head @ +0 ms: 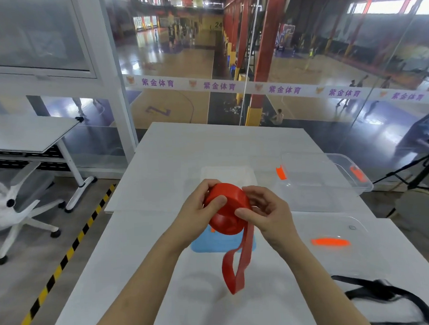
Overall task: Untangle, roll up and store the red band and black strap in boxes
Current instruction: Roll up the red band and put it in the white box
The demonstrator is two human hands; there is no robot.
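The red band is mostly wound into a thick roll held above the white table. A loose looped tail of it hangs down toward the table. My left hand grips the roll from the left with the thumb across its top. My right hand pinches the roll's right side where the tail leaves it. The black strap lies loose and tangled on the table at the lower right. A clear box with orange clips stands at the right rear.
A clear lid with an orange latch lies right of my hands. A blue lid lies under the roll, and a second clear container sits behind it. A white office chair stands left of the table. A glass wall runs behind the table.
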